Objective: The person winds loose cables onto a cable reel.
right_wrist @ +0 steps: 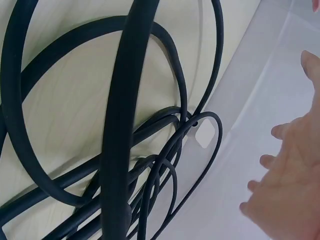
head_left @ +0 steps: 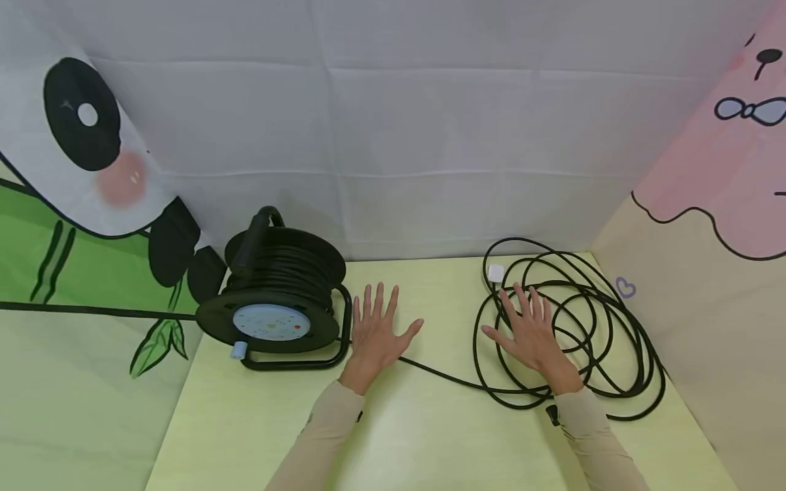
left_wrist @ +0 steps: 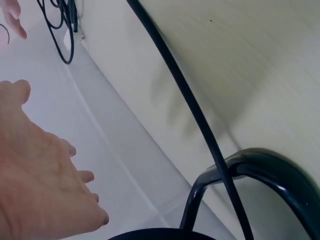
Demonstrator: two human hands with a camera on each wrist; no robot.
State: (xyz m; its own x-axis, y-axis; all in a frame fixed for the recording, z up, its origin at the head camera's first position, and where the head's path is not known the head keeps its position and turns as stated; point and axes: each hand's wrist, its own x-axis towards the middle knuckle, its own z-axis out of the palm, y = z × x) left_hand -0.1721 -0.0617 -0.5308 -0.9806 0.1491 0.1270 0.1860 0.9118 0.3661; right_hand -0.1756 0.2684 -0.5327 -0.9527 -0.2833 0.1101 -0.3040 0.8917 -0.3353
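Note:
A black cable reel (head_left: 282, 286) with a pale blue socket face (head_left: 271, 322) stands on its tube frame at the left of the table. Just right of it, my left hand (head_left: 376, 337) is held up with fingers spread, holding nothing. From the reel a black cable (head_left: 442, 374) runs rightward into a loose heap of loops (head_left: 635, 341). Over the left side of these loops hovers my right hand (head_left: 533, 335), also spread and holding nothing. A white plug (head_left: 495, 273) lies at the back of the heap. In the left wrist view, the cable (left_wrist: 187, 95) crosses the reel's tube frame (left_wrist: 260, 162).
The pale yellow table (head_left: 424, 443) meets a hanging grey-white cloth (head_left: 430, 136) at the back. Printed cloths stand at both sides, green with a panda at left (head_left: 80, 259) and pink-and-beige at right (head_left: 706, 286). A light blue piece (head_left: 239, 350) juts from the reel's front edge.

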